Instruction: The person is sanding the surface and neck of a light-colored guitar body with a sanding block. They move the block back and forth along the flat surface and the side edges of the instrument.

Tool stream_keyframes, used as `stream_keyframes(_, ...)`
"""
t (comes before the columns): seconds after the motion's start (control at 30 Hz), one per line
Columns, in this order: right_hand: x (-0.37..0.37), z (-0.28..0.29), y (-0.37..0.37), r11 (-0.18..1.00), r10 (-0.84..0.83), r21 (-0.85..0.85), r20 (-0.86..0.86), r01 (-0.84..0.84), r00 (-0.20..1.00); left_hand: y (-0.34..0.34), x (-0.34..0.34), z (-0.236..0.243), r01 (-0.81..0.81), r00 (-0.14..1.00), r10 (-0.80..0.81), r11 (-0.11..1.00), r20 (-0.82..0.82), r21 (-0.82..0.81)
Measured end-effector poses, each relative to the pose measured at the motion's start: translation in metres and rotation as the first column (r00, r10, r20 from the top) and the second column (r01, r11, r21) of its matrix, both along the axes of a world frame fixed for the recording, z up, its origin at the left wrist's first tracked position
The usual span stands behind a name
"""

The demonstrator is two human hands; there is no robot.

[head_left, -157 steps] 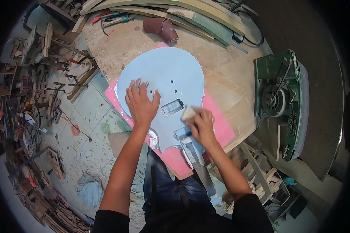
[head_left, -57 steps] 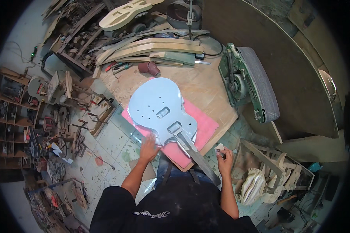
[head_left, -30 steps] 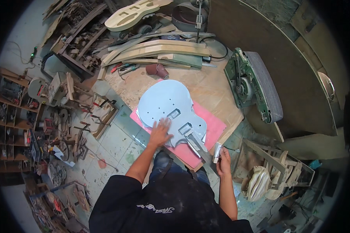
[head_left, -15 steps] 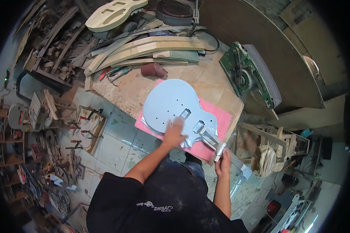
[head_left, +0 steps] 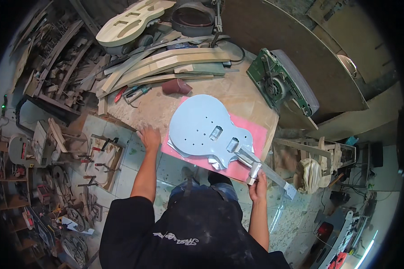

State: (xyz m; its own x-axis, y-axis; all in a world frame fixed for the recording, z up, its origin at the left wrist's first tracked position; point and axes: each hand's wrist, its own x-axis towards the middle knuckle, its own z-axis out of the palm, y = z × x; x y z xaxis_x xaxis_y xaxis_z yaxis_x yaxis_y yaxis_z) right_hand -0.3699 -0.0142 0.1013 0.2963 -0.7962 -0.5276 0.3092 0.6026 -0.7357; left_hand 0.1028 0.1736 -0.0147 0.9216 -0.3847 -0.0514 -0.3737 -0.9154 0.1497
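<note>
The pale-blue electric guitar (head_left: 201, 119) lies on a pink pad (head_left: 258, 130), presumably for cushioning, atop the bench (head_left: 238, 95); the right hand (head_left: 258, 187) pinches a silvery piece (head_left: 254, 172) between its fingers; the left hand (head_left: 149, 136), fingers spread, is at the bench's edge.

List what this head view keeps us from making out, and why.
Head view, hidden: underside of the light blue guitar, by its own upper face.
Head view, hidden: middle of the pink sheet, by that guitar.
Head view, too small: what the silvery object in the right hand is.
Head view, cut off: part of the unpainted wooden guitar body, by the upper edge.
</note>
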Motion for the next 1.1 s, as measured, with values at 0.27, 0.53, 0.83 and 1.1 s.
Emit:
stream_keyframes(0.27,0.074,-0.001,0.031,0.923,0.271,0.226,0.196,-0.313,0.942,-0.037,-0.143,0.054,-0.167,0.41,-0.697,0.578,-0.589,-0.799)
stream_keyframes(0.53,0.118,0.026,0.061,0.832,0.373,0.286,0.348,-0.476,0.86,-0.025,-0.202,0.115,-0.307,0.348,-0.706,0.536,-0.617,-0.787)
stream_keyframes(0.83,0.104,0.017,0.049,0.839,0.407,0.214,0.363,-0.5,0.838,-0.031,-0.209,0.115,-0.428,0.295,-0.687,0.527,-0.665,-0.734)
stream_keyframes(1.1,0.091,0.037,0.017,0.821,0.421,0.232,0.37,-0.522,0.828,-0.054,-0.225,0.129,-0.615,0.264,-0.659,0.447,-0.704,-0.65)
